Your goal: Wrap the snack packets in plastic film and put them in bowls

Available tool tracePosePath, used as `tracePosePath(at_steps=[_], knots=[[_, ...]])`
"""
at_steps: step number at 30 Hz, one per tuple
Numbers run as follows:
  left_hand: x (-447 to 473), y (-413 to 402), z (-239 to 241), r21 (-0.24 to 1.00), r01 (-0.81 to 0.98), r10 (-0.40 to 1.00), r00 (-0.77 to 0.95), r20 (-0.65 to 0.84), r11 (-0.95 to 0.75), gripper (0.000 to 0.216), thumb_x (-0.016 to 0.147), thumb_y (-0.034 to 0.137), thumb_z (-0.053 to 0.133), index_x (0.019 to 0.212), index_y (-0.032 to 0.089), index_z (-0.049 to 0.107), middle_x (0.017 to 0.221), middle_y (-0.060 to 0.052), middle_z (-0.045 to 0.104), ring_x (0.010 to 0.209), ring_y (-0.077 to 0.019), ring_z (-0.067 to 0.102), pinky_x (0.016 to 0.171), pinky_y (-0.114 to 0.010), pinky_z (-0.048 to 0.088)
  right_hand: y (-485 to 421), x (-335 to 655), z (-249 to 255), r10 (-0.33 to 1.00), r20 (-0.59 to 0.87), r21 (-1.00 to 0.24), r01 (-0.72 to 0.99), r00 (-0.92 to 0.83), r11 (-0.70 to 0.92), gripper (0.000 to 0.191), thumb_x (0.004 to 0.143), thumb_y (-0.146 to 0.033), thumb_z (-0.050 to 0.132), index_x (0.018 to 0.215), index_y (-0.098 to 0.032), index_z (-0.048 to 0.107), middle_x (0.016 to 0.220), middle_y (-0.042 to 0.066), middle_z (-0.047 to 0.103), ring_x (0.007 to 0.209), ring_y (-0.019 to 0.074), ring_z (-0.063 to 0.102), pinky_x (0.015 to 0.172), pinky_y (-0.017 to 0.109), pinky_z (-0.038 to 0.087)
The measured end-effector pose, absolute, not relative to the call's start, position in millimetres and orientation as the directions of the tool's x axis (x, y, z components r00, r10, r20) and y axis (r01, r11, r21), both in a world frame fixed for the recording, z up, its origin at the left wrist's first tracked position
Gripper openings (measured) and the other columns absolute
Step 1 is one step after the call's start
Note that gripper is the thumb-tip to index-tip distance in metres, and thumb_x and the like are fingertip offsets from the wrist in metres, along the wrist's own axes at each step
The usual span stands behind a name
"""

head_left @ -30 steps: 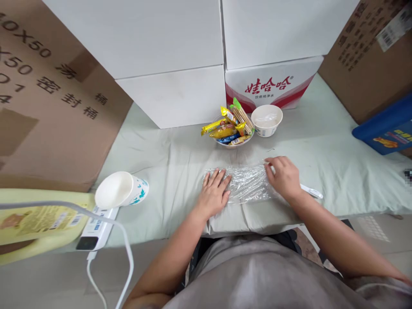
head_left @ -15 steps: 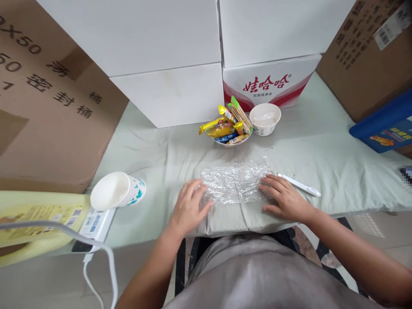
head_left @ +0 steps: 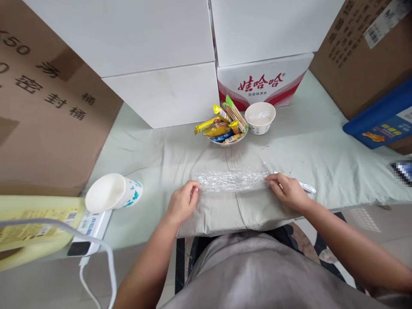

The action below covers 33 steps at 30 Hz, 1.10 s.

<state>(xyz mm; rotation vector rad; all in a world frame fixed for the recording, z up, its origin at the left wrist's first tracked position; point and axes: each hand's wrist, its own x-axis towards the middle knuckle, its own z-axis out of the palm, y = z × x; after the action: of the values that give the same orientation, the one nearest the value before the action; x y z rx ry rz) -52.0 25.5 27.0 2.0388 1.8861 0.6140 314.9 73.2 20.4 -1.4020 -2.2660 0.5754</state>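
A crinkled strip of clear plastic film (head_left: 231, 180) stretches between my hands, low over the cloth-covered table. Its left end is pinched between the thumb and fingers of my left hand (head_left: 183, 201). At the other end, my right hand (head_left: 287, 191) grips the film with curled fingers. Partly hidden behind the right hand lies a slim white tool (head_left: 308, 187), which looks like a utility knife. Beyond the film stands a bowl (head_left: 232, 143) heaped with snacks in yellow and blue wrappers (head_left: 219, 129). Right beside it is a paper bowl (head_left: 261, 127) with clear plastic inside.
White cartons (head_left: 161, 94) rise along the back, one with red lettering (head_left: 262, 81). Brown boxes flank both sides (head_left: 41, 128). On the left are stacked paper cups (head_left: 111, 193), a power strip (head_left: 96, 231) with a cable, and a yellow jug (head_left: 38, 231). A blue package (head_left: 383, 124) sits right.
My flat, spread fingers have closed on the film's two ends. The film is now narrower front to back and drawn out between the hands. The view has shifted slightly.
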Motion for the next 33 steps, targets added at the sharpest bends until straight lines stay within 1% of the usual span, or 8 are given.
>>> tracePosePath(at_steps=[4,12,15,18,22,25,28,33], knots=[[-44.7,52.6,20.6,0.401,0.915,0.988,-0.1,0.115,0.045,0.016,0.088,0.024,0.046,0.096,0.022,0.059,0.089,-0.004,0.071,0.079,-0.0203,0.067,0.072,-0.03,0.049,95.4,288.4,17.9,0.97,0.076,-0.431,0.869,-0.231,0.241,0.024,0.094,-0.029,0.041,0.103,-0.02,0.061,0.086,0.005,0.073,0.078,0.0217,0.068,0.071,0.031,0.048],[-32.6,65.4,5.2,0.269,0.944,0.96,-0.236,0.149,0.191,0.023,0.085,0.024,0.055,0.107,0.019,0.06,0.094,-0.009,0.069,0.084,-0.0257,0.066,0.069,-0.033,0.048,113.8,264.7,12.5,0.99,-0.003,-0.17,0.976,-0.138,0.135,0.027,0.097,-0.029,0.039,0.104,-0.018,0.062,0.096,0.011,0.072,0.077,0.0223,0.065,0.065,0.03,0.042],[-28.1,59.5,16.0,0.248,0.959,0.941,-0.204,0.268,0.137,0.026,0.086,0.024,0.054,0.11,0.015,0.06,0.102,-0.014,0.065,0.092,-0.0285,0.064,0.077,-0.038,0.049,111.0,263.7,19.3,0.976,0.135,-0.164,0.968,-0.171,0.192,0.032,0.097,-0.033,0.041,0.113,-0.015,0.061,0.107,0.015,0.068,0.09,0.0261,0.064,0.075,0.034,0.045],[-14.2,50.7,25.6,0.236,0.97,0.914,-0.037,0.404,-0.065,0.025,0.091,0.026,0.048,0.108,0.014,0.062,0.107,-0.016,0.063,0.105,-0.0288,0.06,0.091,-0.041,0.047,102.4,256.0,25.0,0.885,0.312,-0.176,0.894,-0.346,0.412,0.041,0.097,-0.038,0.041,0.123,-0.012,0.059,0.126,0.019,0.06,0.118,0.0305,0.052,0.099,0.043,0.039],[10.4,40.4,17.3,0.216,0.915,0.932,0.297,0.208,-0.34,0.046,0.094,0.043,0.047,0.131,0.017,0.054,0.137,-0.015,0.054,0.132,-0.0318,0.045,0.107,-0.048,0.038,92.9,241.7,15.4,0.65,0.195,-0.152,0.632,-0.734,0.76,0.06,0.095,-0.055,0.042,0.141,-0.018,0.047,0.148,0.013,0.045,0.141,0.0296,0.031,0.115,0.05,0.022],[15.5,38.0,4.3,0.145,0.943,0.954,0.3,0.01,-0.298,0.07,0.09,0.056,0.05,0.148,0.02,0.036,0.157,-0.014,0.031,0.146,-0.0398,0.019,0.113,-0.062,0.022,99.5,244.2,3.1,0.697,0.038,-0.121,0.689,-0.716,0.714,0.075,0.092,-0.064,0.042,0.149,-0.017,0.035,0.156,0.013,0.034,0.145,0.033,0.022,0.115,0.055,0.018],[8.9,38.6,0.7,0.1,0.959,0.96,0.273,-0.061,-0.266,0.071,0.091,0.056,0.049,0.151,0.025,0.029,0.161,-0.011,0.022,0.148,-0.0392,0.012,0.115,-0.064,0.016,109.4,258.2,0.7,0.832,-0.02,-0.052,0.831,-0.555,0.553,0.078,0.092,-0.062,0.041,0.151,-0.013,0.031,0.157,0.017,0.028,0.146,0.0357,0.02,0.114,0.058,0.016],[7.0,36.7,15.4,0.116,0.967,0.973,0.218,0.075,-0.225,0.049,0.092,0.045,0.051,0.134,0.02,0.054,0.148,-0.015,0.044,0.141,-0.0403,0.029,0.111,-0.063,0.026,86.2,273.8,16.8,0.801,-0.012,-0.038,0.801,-0.599,0.598,0.076,0.088,-0.063,0.049,0.145,-0.012,0.043,0.151,0.02,0.04,0.136,0.0373,0.036,0.109,0.054,0.026]])
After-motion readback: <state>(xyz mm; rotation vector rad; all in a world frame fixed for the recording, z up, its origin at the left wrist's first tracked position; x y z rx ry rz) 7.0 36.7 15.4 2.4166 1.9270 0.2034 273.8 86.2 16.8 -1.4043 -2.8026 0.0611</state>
